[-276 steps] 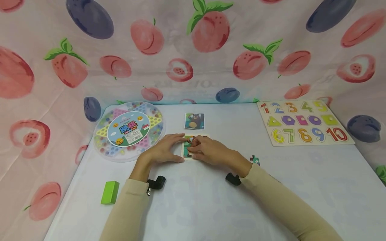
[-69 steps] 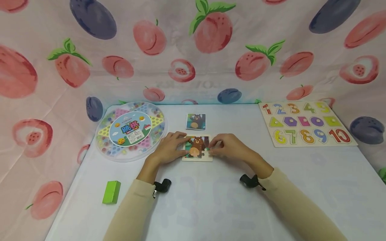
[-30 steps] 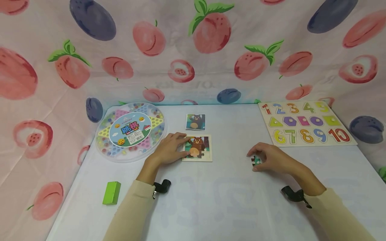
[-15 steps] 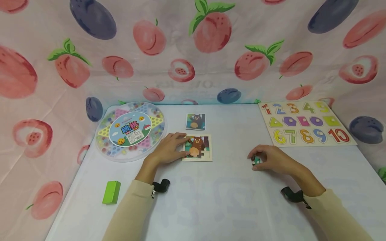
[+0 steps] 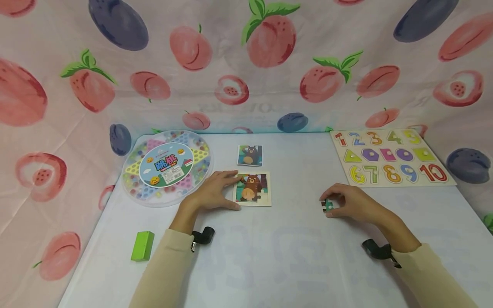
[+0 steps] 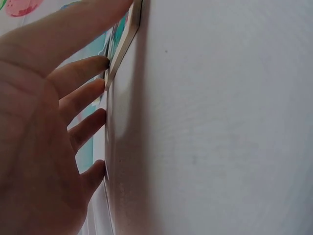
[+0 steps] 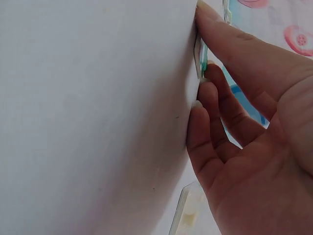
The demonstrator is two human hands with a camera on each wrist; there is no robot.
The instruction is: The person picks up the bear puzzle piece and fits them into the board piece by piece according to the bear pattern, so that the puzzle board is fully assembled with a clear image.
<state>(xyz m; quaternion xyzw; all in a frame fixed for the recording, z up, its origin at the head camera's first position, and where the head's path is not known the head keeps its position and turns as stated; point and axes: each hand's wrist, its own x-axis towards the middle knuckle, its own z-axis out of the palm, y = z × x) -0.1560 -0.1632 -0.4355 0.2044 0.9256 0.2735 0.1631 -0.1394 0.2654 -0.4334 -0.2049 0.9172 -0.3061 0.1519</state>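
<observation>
A wooden jigsaw board [image 5: 268, 200] with a brown bear picture lies mid-table; its lower right corner shows bare wood. My left hand [image 5: 213, 191] rests at the board's left side, fingers spread and fairly straight, thumb along the near left corner. In the left wrist view the thumb covers part of the board edge [image 6: 128, 41]. Farther right, my right hand [image 5: 348, 203] holds a small green-and-brown puzzle piece [image 5: 328, 205] at the table surface, between thumb and fingertips. Seen from the right wrist, the piece [image 7: 201, 56] is edge-on and partly hidden by fingers.
Behind the board lies a small bear picture card [image 5: 250, 155]. A round Chinese checkers box [image 5: 129, 188] stands at the left, a green block [image 5: 142, 246] nearer. At the back right is a wooden number board [image 5: 389, 186]. Fruit-printed cloth [image 5: 265, 85] hangs behind the table.
My right hand has gone from the board's right side out to the right, where the puzzle piece is, then shifted slightly right. The left thumb has slid off the picture to the board's near corner.
</observation>
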